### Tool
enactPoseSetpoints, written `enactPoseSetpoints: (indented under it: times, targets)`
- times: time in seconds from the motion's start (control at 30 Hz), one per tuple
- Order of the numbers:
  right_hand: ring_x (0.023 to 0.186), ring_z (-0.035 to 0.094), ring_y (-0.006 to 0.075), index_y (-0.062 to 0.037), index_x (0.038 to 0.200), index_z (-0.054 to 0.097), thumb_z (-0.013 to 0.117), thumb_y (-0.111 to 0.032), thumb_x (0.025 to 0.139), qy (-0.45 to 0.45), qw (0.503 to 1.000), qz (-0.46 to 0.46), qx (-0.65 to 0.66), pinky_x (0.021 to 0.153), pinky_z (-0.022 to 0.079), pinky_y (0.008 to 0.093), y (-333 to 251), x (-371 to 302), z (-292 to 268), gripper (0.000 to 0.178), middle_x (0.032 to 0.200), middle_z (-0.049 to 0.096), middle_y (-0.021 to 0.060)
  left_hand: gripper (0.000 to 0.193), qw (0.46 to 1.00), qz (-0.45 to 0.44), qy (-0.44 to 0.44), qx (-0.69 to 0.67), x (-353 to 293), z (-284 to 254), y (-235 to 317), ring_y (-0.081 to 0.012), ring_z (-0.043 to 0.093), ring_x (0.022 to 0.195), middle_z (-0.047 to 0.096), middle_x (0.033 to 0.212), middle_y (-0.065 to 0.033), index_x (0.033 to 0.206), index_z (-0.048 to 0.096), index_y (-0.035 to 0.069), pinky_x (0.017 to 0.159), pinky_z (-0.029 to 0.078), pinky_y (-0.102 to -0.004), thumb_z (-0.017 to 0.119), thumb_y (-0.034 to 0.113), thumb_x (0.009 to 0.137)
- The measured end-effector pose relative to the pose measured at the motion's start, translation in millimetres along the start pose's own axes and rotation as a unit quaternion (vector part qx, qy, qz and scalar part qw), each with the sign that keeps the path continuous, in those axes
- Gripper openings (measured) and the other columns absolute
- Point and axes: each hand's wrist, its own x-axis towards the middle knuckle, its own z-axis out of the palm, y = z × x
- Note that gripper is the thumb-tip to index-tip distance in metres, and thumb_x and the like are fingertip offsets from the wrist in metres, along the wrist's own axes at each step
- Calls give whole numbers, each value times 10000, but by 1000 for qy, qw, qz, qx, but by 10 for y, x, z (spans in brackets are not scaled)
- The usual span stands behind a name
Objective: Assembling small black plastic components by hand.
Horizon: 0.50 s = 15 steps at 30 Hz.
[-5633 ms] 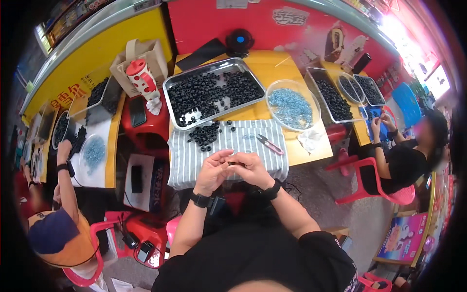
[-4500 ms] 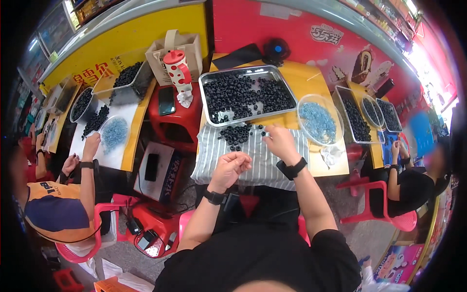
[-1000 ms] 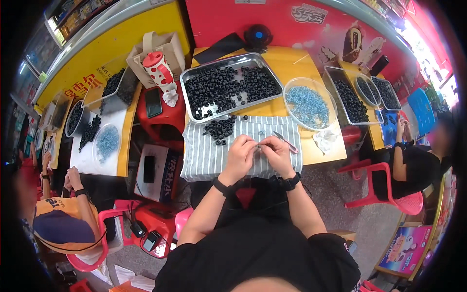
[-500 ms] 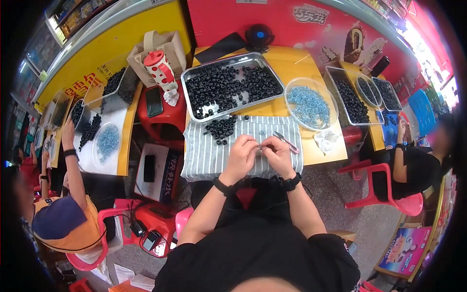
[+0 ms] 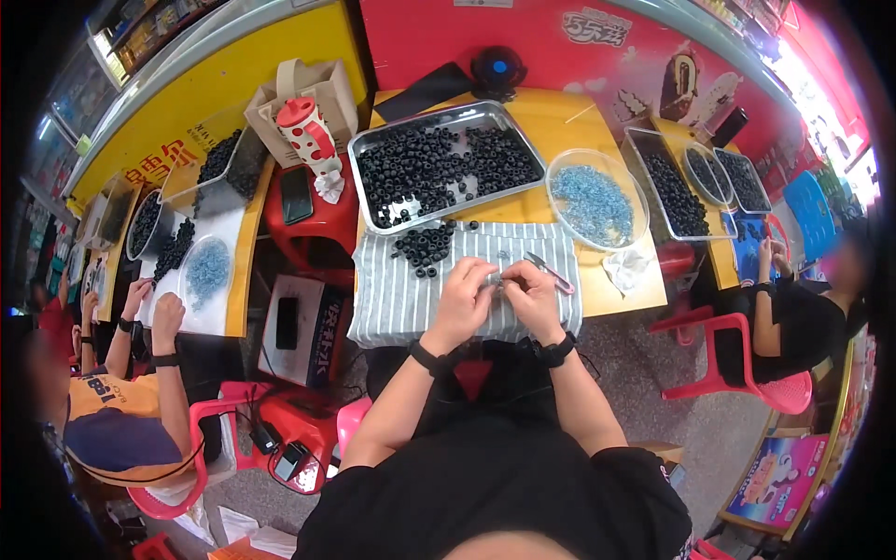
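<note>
My left hand [image 5: 464,301] and my right hand [image 5: 530,297] meet over a grey-and-white striped cloth [image 5: 401,308] at the table's front. Thumb and fingers of each are pinched together. Whatever sits between them is too small to make out. A pile of black ring-like pieces [image 5: 422,246] lies on the cloth, just beyond my left hand. Close to my right hand rests a small pointed metal tool with a pink handle [image 5: 551,273]. A few tiny bluish pieces [image 5: 503,255] lie on the cloth beyond my fingertips.
Behind the cloth stands a metal tray [image 5: 369,210] of black pieces. Right of it are a round tub [image 5: 553,201] of small blue see-through pieces and crumpled tissue [image 5: 627,271]. A spotted tumbler [image 5: 308,135] and a phone [image 5: 297,196] occupy a red stool. Co-workers sit left and right.
My fingertips have shifted only slightly. The co-worker at the left has drawn an outstretched arm back, and both of that person's hands are now by the near table edge.
</note>
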Motion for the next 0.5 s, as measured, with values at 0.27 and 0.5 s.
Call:
enactPoseSetpoints:
  times: [0.27,0.5]
  targets:
    - [707,548,30,-8,935,582,565,66,803,-2,1000,-5,-2,608,449,197,0,4,35,152,778,589,-10,155,999,24,6,-21,-24,22,-93,-293,598,908,573,1035,-141,952,614,-2,719,497,-340,617,-42,803]
    - [652,528,36,-11,928,585,558,62,778,14,1000,-16,-4,569,431,203,18,7,59,169,750,582,5,148,1000,3,7,-2,-6,24,-58,-305,593,916,570,1049,-145,944,599,-2,749,494,-354,632,-29,802]
